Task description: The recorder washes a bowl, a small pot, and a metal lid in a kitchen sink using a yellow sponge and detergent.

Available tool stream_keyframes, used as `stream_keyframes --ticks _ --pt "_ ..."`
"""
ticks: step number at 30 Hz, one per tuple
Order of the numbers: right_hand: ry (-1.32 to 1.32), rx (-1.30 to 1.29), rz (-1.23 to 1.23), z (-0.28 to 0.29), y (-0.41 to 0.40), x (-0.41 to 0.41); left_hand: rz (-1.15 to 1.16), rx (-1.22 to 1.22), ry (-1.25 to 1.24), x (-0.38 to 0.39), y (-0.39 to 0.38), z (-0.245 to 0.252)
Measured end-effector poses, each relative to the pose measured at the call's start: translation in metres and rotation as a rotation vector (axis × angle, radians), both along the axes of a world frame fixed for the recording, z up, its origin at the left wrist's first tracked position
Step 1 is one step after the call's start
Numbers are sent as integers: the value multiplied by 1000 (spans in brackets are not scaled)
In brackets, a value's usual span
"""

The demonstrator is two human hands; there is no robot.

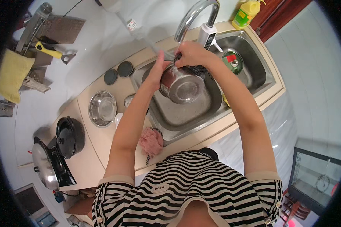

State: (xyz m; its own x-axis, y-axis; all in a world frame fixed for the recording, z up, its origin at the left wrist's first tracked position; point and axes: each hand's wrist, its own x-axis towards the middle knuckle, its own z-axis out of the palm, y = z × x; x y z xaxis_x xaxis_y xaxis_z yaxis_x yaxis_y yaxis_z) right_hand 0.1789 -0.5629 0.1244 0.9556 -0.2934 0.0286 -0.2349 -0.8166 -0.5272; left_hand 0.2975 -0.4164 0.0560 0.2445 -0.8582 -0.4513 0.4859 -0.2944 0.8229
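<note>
Over the large sink basin, a stainless steel pot or bowl is tilted with its round base towards me. My left hand grips its left side near the rim. At the pot's upper edge, beneath the chrome faucet, is my right hand; its fingers are bent against the edge, and whether they hold something is unclear. Dark mesh-like material lies just below the right hand, partly hidden. A thin stream of water seems to fall from the spout near the fingers.
Left of the sink are a steel bowl, two dark round lids, a pink cloth and a black pot. A green-rimmed glass lid lies in the smaller basin. A yellow soap bottle stands behind it.
</note>
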Motion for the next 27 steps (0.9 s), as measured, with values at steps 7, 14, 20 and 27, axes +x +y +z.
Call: stream_keyframes --ticks 7,14,20,27 --pt "-39 430 -249 -23 -23 -43 202 -168 397 21 21 -4" --pt "-549 1026 -831 -118 41 -65 613 -26 497 -7 16 -17" --pt "-966 1239 -1056 -140 120 -46 718 -198 734 -14 2 -59" --pt "-987 1060 -1016 -141 90 -54 735 -159 652 -22 4 -36"
